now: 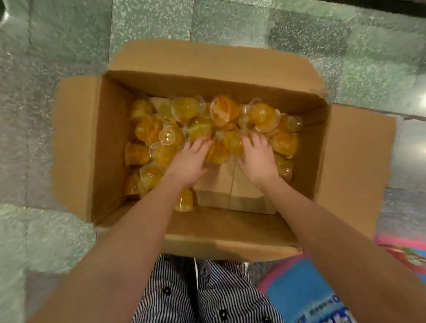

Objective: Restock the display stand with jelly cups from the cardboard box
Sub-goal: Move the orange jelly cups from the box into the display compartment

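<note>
Striped shirt (191, 301) bottom centre, both forearms reaching down into open cardboard box (105, 156) mid-frame. Left hand (189, 160) and right hand (257, 158) side by side, fingers pushed among orange jelly cups (264, 117) heaped across the box's upper half, probably gathering a batch. Actual grip unclear on either.

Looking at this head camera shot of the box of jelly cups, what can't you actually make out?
1. Display stand: not in the head view at all.
2. Whether the left hand or right hand grips any jelly cups: fingertips sink among the pile.
3. Cups beneath the left forearm in the cardboard box: covered.
4. Print on the blue package: blurred, cut by the bottom edge.
</note>
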